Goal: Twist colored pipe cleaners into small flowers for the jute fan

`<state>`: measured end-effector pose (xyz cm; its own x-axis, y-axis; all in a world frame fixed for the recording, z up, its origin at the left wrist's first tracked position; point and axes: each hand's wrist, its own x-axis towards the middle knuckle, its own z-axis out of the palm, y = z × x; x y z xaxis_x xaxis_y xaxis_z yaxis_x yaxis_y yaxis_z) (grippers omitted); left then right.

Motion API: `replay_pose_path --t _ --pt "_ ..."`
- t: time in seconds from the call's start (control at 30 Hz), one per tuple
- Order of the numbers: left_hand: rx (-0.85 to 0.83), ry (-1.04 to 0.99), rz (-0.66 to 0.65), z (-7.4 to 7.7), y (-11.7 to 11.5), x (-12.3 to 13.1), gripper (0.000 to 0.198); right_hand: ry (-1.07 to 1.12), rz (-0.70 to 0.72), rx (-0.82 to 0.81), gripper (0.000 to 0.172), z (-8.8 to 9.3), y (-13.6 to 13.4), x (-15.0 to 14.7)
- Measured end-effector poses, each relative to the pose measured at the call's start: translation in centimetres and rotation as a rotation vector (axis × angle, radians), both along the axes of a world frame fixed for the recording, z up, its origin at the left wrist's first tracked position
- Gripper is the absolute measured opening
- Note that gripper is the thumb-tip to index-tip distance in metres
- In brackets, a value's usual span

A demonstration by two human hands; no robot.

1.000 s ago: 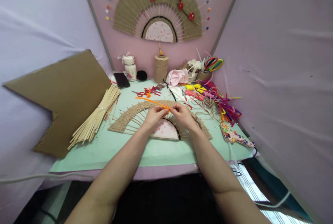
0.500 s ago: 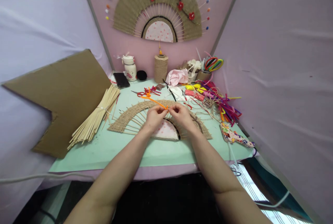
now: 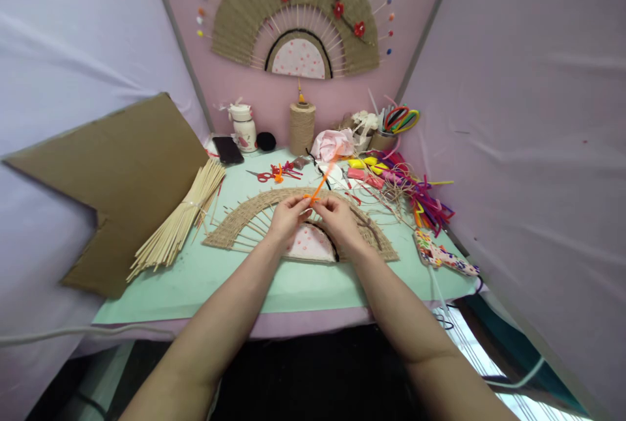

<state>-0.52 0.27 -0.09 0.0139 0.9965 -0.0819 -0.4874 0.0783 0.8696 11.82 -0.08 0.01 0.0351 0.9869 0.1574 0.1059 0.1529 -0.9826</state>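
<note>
My left hand (image 3: pixel 287 216) and my right hand (image 3: pixel 336 217) meet over the middle of a half-round jute fan (image 3: pixel 235 229) that lies on the green table mat (image 3: pixel 229 284). Both pinch an orange pipe cleaner (image 3: pixel 323 177), whose free end sticks up and away to the right, blurred. The fan has wooden spokes, a black arc and a pink dotted centre (image 3: pixel 310 245), partly hidden under my hands.
A bundle of wooden sticks (image 3: pixel 180 219) and a cardboard sheet (image 3: pixel 112 173) lie at the left. Scissors (image 3: pixel 261 176), a twine spool (image 3: pixel 302 128), a phone (image 3: pixel 229 149), a white jar (image 3: pixel 243 128), loose pipe cleaners (image 3: pixel 415 193) and a glue gun (image 3: pixel 443 257) crowd the back and right. A finished fan (image 3: pixel 298 14) hangs on the wall.
The free end of the orange pipe cleaner has swung from pointing left over the fan to pointing up and right. Both hands stay pinched at the same spot.
</note>
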Motion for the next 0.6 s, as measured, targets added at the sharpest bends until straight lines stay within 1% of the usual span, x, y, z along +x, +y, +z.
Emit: replay_pose_path --t 0.1,0.2,0.3,0.4,0.47,0.6 --pt "0.019 0.012 0.002 -0.1 0.2 -0.2 0.027 -0.030 0.049 0.019 0.016 0.2 0.3 0.6" --pt "0.050 0.127 -0.008 -0.4 0.4 -0.4 0.026 0.002 0.083 0.051 0.017 0.3 0.7 1.3" --pt "0.082 0.231 -0.045 -0.7 0.6 -0.4 0.025 0.027 0.138 0.079 0.020 0.5 0.9 1.7" --pt "0.090 0.276 -0.076 -0.6 0.6 -0.3 0.025 0.038 0.126 0.093 0.023 0.4 0.9 1.9" --pt "0.074 0.251 -0.091 -0.5 0.5 -0.3 0.026 0.029 0.104 0.096 0.023 0.2 1.0 1.9" --pt "-0.013 0.102 -0.156 -0.2 0.0 -0.2 0.030 -0.012 0.060 0.146 0.022 -0.1 1.1 1.9"
